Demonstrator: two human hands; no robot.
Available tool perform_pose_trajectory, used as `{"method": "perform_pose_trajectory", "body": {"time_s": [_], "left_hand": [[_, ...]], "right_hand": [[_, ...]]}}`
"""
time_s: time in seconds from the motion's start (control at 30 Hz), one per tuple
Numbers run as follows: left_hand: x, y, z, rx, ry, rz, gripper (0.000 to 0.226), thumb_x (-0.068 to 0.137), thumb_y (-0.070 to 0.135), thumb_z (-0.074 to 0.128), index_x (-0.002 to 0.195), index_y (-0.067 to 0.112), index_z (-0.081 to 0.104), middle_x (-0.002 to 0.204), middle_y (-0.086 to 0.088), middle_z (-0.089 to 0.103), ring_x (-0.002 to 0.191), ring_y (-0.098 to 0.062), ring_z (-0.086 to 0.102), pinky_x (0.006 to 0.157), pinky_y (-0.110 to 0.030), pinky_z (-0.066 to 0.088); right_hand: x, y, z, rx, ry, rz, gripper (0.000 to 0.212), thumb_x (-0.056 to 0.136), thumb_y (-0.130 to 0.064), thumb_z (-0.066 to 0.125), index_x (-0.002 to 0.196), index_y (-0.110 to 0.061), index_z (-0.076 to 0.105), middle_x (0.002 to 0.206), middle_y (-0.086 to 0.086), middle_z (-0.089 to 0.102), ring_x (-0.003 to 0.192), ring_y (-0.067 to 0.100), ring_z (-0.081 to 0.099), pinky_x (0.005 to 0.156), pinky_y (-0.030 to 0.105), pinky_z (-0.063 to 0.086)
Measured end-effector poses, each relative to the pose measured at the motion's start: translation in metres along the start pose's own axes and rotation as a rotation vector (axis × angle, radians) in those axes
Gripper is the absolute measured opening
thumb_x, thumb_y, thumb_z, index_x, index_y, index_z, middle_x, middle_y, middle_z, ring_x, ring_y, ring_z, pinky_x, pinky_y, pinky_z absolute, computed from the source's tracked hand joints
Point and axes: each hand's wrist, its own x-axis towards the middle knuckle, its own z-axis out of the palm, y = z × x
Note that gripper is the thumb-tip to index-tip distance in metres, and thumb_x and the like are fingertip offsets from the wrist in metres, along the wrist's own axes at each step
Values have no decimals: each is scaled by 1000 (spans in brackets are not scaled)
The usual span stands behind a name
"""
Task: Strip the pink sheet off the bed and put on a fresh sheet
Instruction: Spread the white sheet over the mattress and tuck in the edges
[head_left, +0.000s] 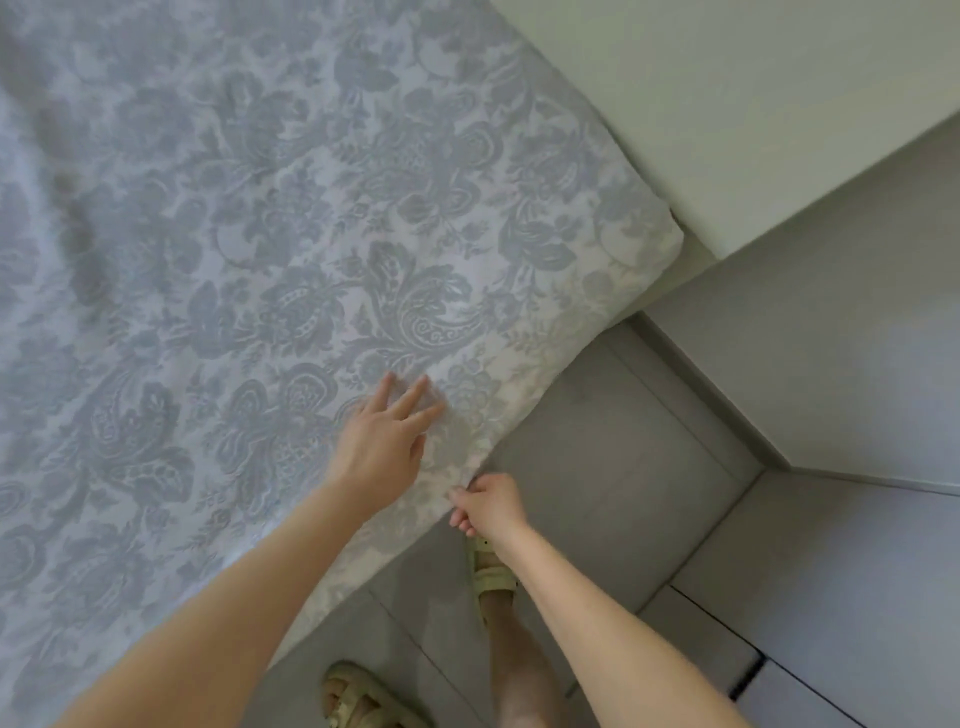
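Although no pink sheet shows, a floral sheet (260, 234), judged light, soft and limp, covers the bed (664, 248) to its corner. Left hand (382, 447) rests flat, fingers spread, beside the near edge. Right hand (493, 506) pinches the overhanging hem, probably the best hold.

- Grey floral sheet (260, 234): spread over the bed (662, 244), lightly creased, draped over the near side edge.
- Left hand (382, 447): palm down on the sheet near that edge, fingers straight and spread.
- Right hand (491, 506): just beside the left, below the edge, fingers curled, pinching the sheet's overhang.
- Pale green sandals (491, 571): on both feet, standing on the grey tiled floor (597, 467).
- White wall (727, 104): beside the bed corner.
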Motion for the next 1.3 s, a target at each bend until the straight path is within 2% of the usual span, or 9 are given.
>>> {"method": "perform_pose_trajectory", "body": {"time_s": [0.17,0.27,0.37,0.57,0.67,0.8,0.93,1.07,1.3], "left_hand": [[47,25,-28,166,23,220,40,94,14,51,133,25,54,150,1,35,142,-34,21,103,-51,38],[84,39,-44,366,50,455,38,85,11,63,122,20,63,139,-6,52,131,-40,41,93,-53,46],[120,59,-58,540,46,699,36,92,21,45,123,20,62,138,-5,52,131,-37,42,101,-49,39],[172,105,-75,758,-54,1026,47,91,30,30,114,16,68,129,-7,60,127,-35,49,107,-46,35],[189,121,-72,881,-142,1176,48,92,33,30,106,15,72,122,-8,64,125,-35,50,111,-44,21],[212,137,-57,1092,-271,1337,45,93,36,33,97,22,75,107,1,71,119,-29,57,113,-45,14],[218,161,-32,1415,-440,1315,59,98,38,14,99,25,71,98,10,68,104,-18,58,114,-38,18],[218,177,-16,1524,-598,1228,64,97,43,8,107,19,66,108,5,62,105,-20,53,100,-37,39],[212,185,12,1787,-599,1166,60,100,43,10,103,23,66,109,9,63,111,-15,50,111,-42,18]], "right_hand": [[11,-5,-32,376,-38,79,10,93,-23,59,95,-14,60,83,-1,62,63,9,55,55,22,46],[24,-3,-59,608,114,75,29,96,-22,54,123,-13,50,84,-1,59,63,9,53,54,21,43],[38,-3,-70,659,96,93,53,94,-27,58,141,-19,35,77,-2,58,58,8,51,45,17,40],[58,-9,-47,690,96,-7,15,95,-7,51,99,-1,64,65,5,58,50,11,52,50,24,47],[60,-4,-35,769,161,-10,17,93,-4,48,83,-6,63,64,8,59,52,16,55,51,26,50],[58,9,-13,870,351,4,22,91,-22,48,79,-11,64,85,12,68,82,30,64,79,45,54],[34,12,4,1081,459,-144,29,100,-21,41,92,-4,63,89,12,66,85,25,62,75,31,47],[29,2,21,1263,324,-285,33,103,-27,37,123,-20,62,117,-10,66,111,1,59,98,22,45],[40,1,39,1456,263,-291,41,99,-44,33,128,-28,57,126,-10,61,120,6,54,107,37,40]]}}
